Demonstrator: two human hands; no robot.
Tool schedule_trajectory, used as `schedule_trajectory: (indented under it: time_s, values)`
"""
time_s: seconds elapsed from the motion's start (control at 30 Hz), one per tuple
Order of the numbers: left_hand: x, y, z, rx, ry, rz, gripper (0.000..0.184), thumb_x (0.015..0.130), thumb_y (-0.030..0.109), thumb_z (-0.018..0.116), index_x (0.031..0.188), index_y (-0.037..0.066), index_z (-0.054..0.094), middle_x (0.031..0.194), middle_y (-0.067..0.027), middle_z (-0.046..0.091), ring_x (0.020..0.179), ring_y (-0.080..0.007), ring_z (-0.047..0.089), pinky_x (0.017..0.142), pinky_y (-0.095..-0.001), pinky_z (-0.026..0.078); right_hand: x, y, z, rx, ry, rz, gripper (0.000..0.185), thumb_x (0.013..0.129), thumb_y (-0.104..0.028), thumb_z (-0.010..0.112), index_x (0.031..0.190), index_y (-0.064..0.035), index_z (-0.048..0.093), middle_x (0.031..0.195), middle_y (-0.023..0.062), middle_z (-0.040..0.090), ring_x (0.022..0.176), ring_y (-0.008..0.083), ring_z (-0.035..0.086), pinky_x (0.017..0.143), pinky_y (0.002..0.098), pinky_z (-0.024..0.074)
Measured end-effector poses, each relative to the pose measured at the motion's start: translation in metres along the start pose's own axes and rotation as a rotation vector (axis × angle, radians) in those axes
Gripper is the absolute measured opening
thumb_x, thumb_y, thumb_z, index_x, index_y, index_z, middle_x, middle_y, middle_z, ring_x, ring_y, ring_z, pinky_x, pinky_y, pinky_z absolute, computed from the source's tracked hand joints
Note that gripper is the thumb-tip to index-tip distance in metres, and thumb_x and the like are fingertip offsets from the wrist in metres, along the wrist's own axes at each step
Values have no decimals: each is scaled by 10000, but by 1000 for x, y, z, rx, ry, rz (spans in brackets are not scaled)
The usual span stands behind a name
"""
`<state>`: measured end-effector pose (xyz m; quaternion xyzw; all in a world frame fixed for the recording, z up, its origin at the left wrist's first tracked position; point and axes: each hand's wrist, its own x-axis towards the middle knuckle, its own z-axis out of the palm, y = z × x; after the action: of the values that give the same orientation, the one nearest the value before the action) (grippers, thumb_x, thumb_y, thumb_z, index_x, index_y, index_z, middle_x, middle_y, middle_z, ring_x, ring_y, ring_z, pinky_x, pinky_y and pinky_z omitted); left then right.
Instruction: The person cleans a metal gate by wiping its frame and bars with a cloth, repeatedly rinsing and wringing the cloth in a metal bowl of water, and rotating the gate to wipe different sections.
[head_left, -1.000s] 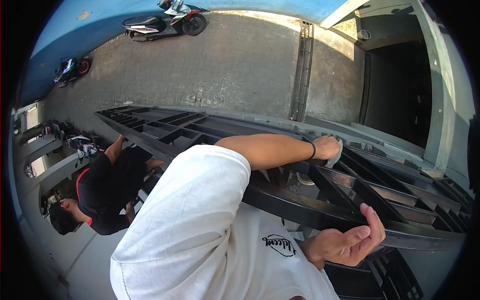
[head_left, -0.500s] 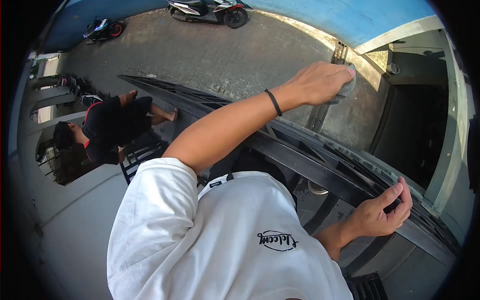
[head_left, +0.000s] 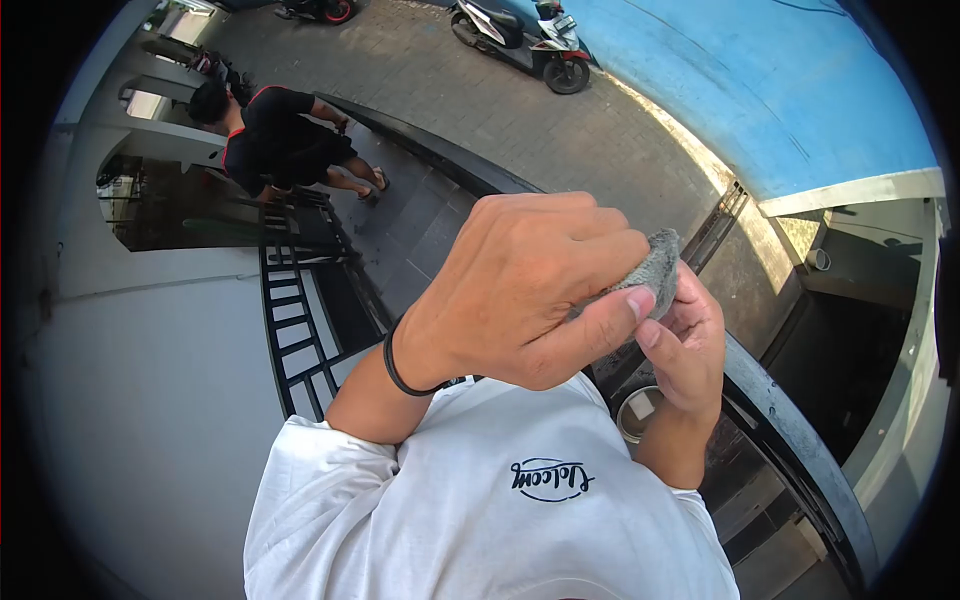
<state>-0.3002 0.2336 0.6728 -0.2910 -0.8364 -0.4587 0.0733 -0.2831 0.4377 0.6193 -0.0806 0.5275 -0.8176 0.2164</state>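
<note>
A crumpled grey cloth (head_left: 655, 272) is held between my two hands in front of my chest. My left hand (head_left: 535, 285), with a black band at its wrist, grips the cloth from the left, thumb on the near side and fingers curled over it. My right hand (head_left: 690, 340) meets it from the other side, its bent fingers and thumb at the cloth's right edge. Part of the cloth is hidden by the fingers. Beneath the hands, a dark metal gate frame (head_left: 790, 450) runs down to the right.
A round container (head_left: 640, 412) with a pale piece inside sits below my right forearm. Another person in black (head_left: 290, 140) stands at upper left, beyond a black railing (head_left: 290, 320). A scooter (head_left: 525, 40) is parked on the paving by a blue wall (head_left: 780, 100).
My left hand has come back from beyond the gate with the cloth, and my right hand has lifted inward to meet it. The view has shifted; the other person appears more upright.
</note>
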Motion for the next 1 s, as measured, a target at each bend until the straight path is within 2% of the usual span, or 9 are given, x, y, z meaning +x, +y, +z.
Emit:
schedule_trajectory:
  time_s: [0.03,0.17,0.3,0.43,0.53,0.6,0.7,0.87,1.0]
  values:
    - [-9,-2,-5,-57,94,-11,306,713,270,611,660,18,446,637,-79,421,564,-243,382,512,-351,289,6,1,8,74,-63,11,419,823,-93,785,1160,12,559,1108,52,618,1047,110,578,929,285,454]
    - [-32,-7,-35,-260,246,-16,199,583,142,626,693,3,536,615,-82,436,539,-201,402,506,-324,303,23,-3,31,-22,-357,168,397,781,-53,824,1080,-48,561,1019,0,586,1001,73,586,853,233,470]
    - [-57,-17,-46,-460,318,-162,158,652,64,602,786,-20,589,705,-39,579,621,-103,517,591,-243,383,32,46,34,-252,-603,280,338,843,-223,795,1034,-20,605,849,-27,601,709,37,526,679,191,437]
    - [-88,-50,-45,-502,275,-371,160,760,5,581,904,-26,644,832,-38,673,744,-81,596,697,-212,437,19,71,43,-233,-408,319,266,874,-203,758,1017,5,676,903,12,613,761,73,524,754,220,439]
    - [-103,-68,-29,-632,351,-480,144,830,67,599,922,-22,665,808,1,654,772,-79,589,714,-218,440,12,77,34,-198,-117,-266,242,945,-173,651,1056,37,696,1049,62,622,1028,143,537,920,287,417]
    - [-120,-89,-26,-874,201,-682,168,886,129,585,927,-9,673,798,13,626,770,-97,589,745,-240,456,8,67,34,6,-24,-114,326,978,-217,601,1156,52,648,1078,66,642,1030,146,581,921,292,446]
    - [-114,-104,-6,-975,268,-582,240,947,216,560,996,-2,647,932,-50,646,857,-139,630,775,-263,485,12,55,41,277,-17,94,385,1021,-266,531,1242,46,574,1136,103,668,998,142,641,895,294,502]
    - [-112,-105,-16,-1429,419,-495,242,1003,166,521,1169,10,602,1092,-72,662,995,-133,630,903,-276,494,14,89,62,140,150,123,302,1001,-238,579,1172,9,612,1096,69,671,958,102,622,872,264,483]
    - [-122,-99,-27,-1320,406,-527,258,997,136,539,1219,12,584,1131,-78,661,1029,-143,632,939,-288,490,18,127,80,-91,165,91,333,942,-196,644,1218,-16,596,1165,82,626,1050,132,569,942,280,424]
